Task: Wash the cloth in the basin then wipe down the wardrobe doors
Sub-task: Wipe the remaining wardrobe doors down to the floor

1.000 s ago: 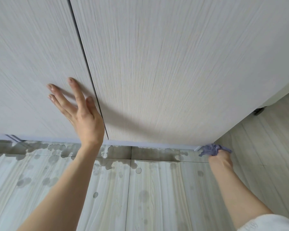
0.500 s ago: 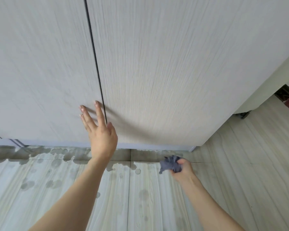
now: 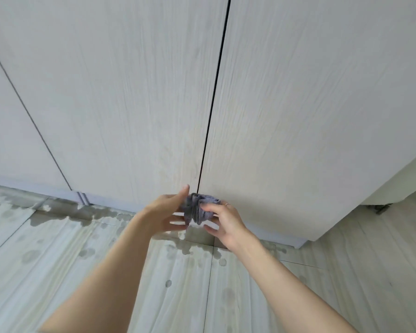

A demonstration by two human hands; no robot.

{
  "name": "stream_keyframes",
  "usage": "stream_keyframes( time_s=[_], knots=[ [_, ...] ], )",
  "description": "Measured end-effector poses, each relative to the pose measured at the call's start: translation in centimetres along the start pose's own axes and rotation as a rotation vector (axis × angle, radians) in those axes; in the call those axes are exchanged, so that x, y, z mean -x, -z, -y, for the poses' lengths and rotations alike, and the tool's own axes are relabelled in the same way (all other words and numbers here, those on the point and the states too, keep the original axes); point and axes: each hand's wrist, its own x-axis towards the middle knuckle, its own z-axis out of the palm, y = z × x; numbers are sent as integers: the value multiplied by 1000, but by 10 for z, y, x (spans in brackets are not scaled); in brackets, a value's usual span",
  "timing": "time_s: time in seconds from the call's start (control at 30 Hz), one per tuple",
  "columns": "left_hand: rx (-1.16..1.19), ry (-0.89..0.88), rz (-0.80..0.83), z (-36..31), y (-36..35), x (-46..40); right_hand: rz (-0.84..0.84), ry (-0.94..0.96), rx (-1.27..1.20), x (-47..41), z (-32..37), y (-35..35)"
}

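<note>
Your left hand (image 3: 165, 213) and right hand (image 3: 222, 219) both pinch the bunched cloth (image 3: 198, 209) low before the wardrobe doors (image 3: 298, 111), at their dark seam; wet patches (image 3: 190, 246) spot the floor (image 3: 58, 255) below

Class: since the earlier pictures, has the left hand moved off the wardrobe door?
Yes. The left hand left the wardrobe door, dropping rightward to hold the cloth.
</note>
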Motion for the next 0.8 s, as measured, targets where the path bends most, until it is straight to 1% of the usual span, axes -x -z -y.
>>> stream_keyframes(
  time_s=[0.07, 0.13, 0.23, 0.33, 0.47, 0.53, 0.6, 0.67, 0.7, 0.73, 0.8],
  knots=[
    [38, -79, 4, -9, 6, 3, -8, 150, 310, 0, 8, -8],
    [45, -164, -47, -17, 13, 5, -9, 300, 557, 2, 16, -16],
    [51, -245, -117, -25, 21, 9, -43, 515, 784, 8, 28, -26],
    [87, -293, -130, -34, 25, 18, -57, 671, 914, 14, 41, -33],
    [117, -410, -165, -53, 33, 29, -102, 872, 1080, 13, 56, -44],
    [103, -471, -136, -65, 39, 36, -112, 940, 1143, 13, 65, -48],
    [110, -528, -73, -77, 43, 46, -129, 1018, 1165, 15, 77, -49],
    [229, -598, -8, -88, 42, 54, -191, 1198, 1162, 20, 93, -49],
    [309, -639, -17, -93, 41, 56, -250, 1317, 1150, 23, 103, -49],
    [362, -697, -89, -99, 39, 56, -326, 1441, 1126, 26, 115, -48],
    [301, -827, -403, -107, 36, 56, -466, 1658, 1053, 35, 146, -45]
  ],
)
